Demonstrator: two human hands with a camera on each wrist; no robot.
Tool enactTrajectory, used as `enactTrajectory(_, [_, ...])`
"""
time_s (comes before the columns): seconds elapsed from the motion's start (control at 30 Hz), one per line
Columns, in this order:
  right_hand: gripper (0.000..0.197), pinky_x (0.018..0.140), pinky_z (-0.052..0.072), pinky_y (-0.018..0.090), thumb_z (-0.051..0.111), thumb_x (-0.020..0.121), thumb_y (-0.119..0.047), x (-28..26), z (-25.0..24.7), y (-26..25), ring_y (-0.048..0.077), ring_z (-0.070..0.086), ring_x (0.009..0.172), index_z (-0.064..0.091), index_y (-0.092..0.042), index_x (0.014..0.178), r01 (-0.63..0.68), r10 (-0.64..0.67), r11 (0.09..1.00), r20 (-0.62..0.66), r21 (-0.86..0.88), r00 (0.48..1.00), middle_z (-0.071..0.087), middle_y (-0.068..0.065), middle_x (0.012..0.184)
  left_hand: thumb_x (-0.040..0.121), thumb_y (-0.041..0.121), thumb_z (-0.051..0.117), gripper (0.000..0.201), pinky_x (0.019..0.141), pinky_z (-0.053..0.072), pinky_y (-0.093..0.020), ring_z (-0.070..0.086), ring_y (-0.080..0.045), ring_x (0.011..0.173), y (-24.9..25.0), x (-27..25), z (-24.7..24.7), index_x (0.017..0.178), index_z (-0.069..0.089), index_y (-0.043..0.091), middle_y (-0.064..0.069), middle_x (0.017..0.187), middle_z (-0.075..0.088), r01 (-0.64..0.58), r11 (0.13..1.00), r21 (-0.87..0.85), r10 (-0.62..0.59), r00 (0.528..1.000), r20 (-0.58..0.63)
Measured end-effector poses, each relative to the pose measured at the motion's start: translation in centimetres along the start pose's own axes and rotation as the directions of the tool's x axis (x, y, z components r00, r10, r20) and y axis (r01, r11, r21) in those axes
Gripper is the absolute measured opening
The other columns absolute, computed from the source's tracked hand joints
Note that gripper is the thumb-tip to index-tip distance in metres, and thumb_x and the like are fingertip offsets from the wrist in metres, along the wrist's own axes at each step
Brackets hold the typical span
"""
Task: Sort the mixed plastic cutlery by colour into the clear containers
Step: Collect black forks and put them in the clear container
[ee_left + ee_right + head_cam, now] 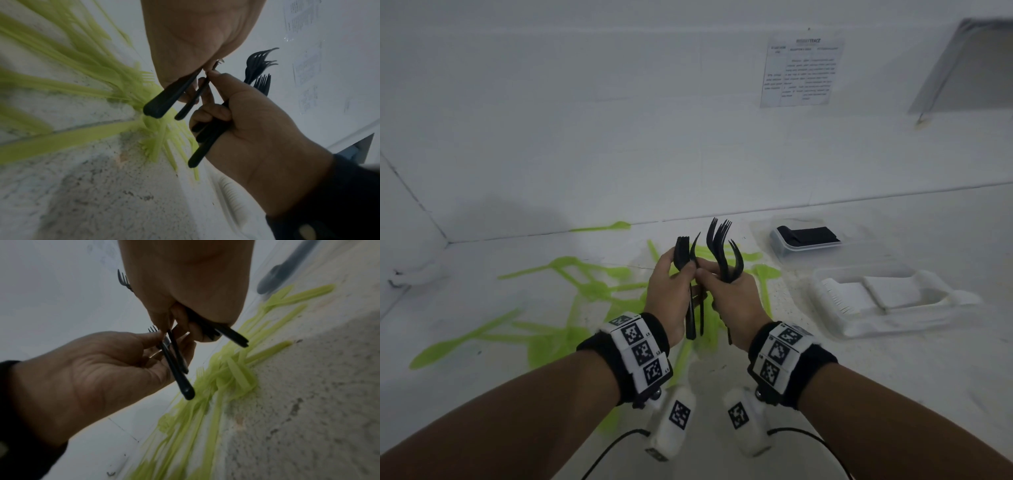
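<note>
Both your hands are up off the desk (893, 377), held together above the heap of green cutlery (592, 284), and each is closed on black cutlery: your left hand (671, 291) curls round a tight stack of black pieces (682, 251) while its thumb and fingertip pinch one more black fork (192, 99) that your right hand's thumb also meets; your right hand (736, 301) grips a loose bunch of black forks (722, 246) low on their handles. These pieces look thin, light and a little springy, smooth enough to slide against one another, so I'd judge the right bunch (its tines already fanning apart) as the likelier to slip or splay. Squeeze across the flat handles near the middle, not at the tines, which look the easiest part to bend or snap. Every black piece stands roughly upright, long axis running from your wrists up toward the wall, tines uppermost and curving away from you, handle ends hanging below your palms. The clear container (804, 246) holding black items sits beyond the green heap to its right, with the container of white cutlery (859, 301) nearer you on that same side; the green pieces lie flat, pointing every way.
</note>
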State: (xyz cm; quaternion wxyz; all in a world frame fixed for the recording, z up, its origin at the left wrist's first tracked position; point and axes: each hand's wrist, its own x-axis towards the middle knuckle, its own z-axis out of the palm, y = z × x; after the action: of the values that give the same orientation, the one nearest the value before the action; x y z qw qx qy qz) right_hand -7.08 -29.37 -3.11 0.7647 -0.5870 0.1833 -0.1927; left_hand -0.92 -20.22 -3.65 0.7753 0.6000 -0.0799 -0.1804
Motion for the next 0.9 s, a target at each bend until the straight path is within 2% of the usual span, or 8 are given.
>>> enactTrajectory(0.13, [0.016,0.069,0.056,0.016,0.069,0.096,-0.011,0.4,-0.3,0.5,-0.001,0.072,0.076,0.078,-0.013,0.109,0.016,-0.017,1.0,-0.046,-0.014,0.999,0.079,-0.005,0.089,0.102,0.007,0.057,0.024,0.064,0.048,-0.036,0.057,-0.025,0.067,-0.1,0.2,-0.4,0.125,0.059,0.014,-0.01,0.081,0.065,-0.044,0.999,-0.023,0.042,0.995,-0.091])
enactTrajectory(0.2, [0.016,0.064,0.051,0.011,0.071,0.095,-0.014,0.5,-0.2,0.7,-0.004,0.069,0.072,0.079,-0.015,0.109,0.008,-0.01,0.999,-0.058,-0.046,0.998,0.078,-0.008,0.087,0.105,0.016,0.054,0.024,0.059,0.042,-0.031,0.047,-0.016,0.062,-0.1,0.2,-0.2,0.129,0.056,0.017,-0.004,0.073,0.054,-0.036,0.999,-0.008,0.035,0.995,-0.098])
enactTrajectory(0.37, [0.014,0.066,0.056,0.02,0.068,0.095,-0.008,0.1,0.3,1.0,0.014,0.073,0.078,0.08,-0.012,0.101,0.017,-0.02,0.995,-0.03,-0.094,0.999,0.079,0.005,0.089,0.11,0.022,0.04,0.024,0.083,0.054,-0.036,0.073,-0.016,0.086,0.6,-0.8,1.1,0.131,0.049,0.03,-0.004,0.09,0.077,0.068,0.997,-0.047,-0.067,0.998,0.014])
enactTrajectory(0.47, [0.012,0.073,0.059,0.026,0.07,0.094,-0.011,0.2,0.1,1.3,0.016,0.074,0.084,0.081,-0.014,0.096,0.006,-0.008,0.995,-0.02,-0.101,1.0,0.079,0.008,0.092,0.104,0.011,0.04,0.038,0.105,0.05,-0.049,0.071,-0.026,0.109,0.3,-1.0,1.1,0.135,0.044,0.033,-0.012,0.102,0.077,0.05,0.998,0.045,-0.051,0.998,0.035])
enactTrajectory(0.53, [0.011,0.073,0.055,0.025,0.071,0.095,-0.014,0.0,0.1,1.3,0.013,0.074,0.084,0.081,-0.011,0.098,0.001,0.0,0.996,0.008,-0.089,1.0,0.079,0.005,0.092,0.103,0.006,0.036,0.044,0.108,0.048,-0.05,0.069,-0.028,0.113,0.1,-1.2,1.0,0.136,0.044,0.034,-0.017,0.105,0.076,0.042,0.996,0.079,-0.045,0.998,0.04])
enactTrajectory(0.7, [0.018,0.05,0.042,0.011,0.064,0.098,-0.011,-0.2,0.0,0.4,-0.002,0.057,0.051,0.078,-0.008,0.108,-0.041,0.061,0.988,0.13,-0.148,0.99,0.069,-0.009,0.067,0.102,0.001,0.037,0.042,0.079,0.056,-0.04,0.072,-0.029,0.095,0.6,-1.2,0.3,0.132,0.047,0.027,-0.019,0.101,0.076,0.053,0.998,0.025,-0.053,0.998,0.014])
enactTrajectory(0.8, [0.017,0.053,0.036,0.022,0.058,0.098,-0.019,-0.2,0.1,0.1,0.005,0.045,0.049,0.063,-0.017,0.115,-0.111,0.131,0.983,0.131,-0.149,0.983,0.059,-0.004,0.08,0.102,0.002,0.035,0.038,0.073,0.055,-0.039,0.063,-0.021,0.078,0.5,-0.7,-0.3,0.128,0.047,0.027,-0.009,0.091,0.067,0.046,0.998,0.05,-0.042,0.996,-0.078])
enactTrajectory(0.9, [0.012,0.053,0.031,0.03,0.047,0.098,-0.021,0.1,-0.1,0.5,0.013,0.034,0.054,0.038,-0.026,0.103,-0.145,0.152,0.985,0.066,-0.098,0.986,0.038,0.004,0.092,0.1,0.004,0.034,0.036,0.06,0.043,-0.031,0.042,-0.015,0.064,0.4,-0.3,-0.7,0.129,0.045,0.023,-0.005,0.081,0.046,0.024,0.997,0.079,-0.014,0.992,-0.123])
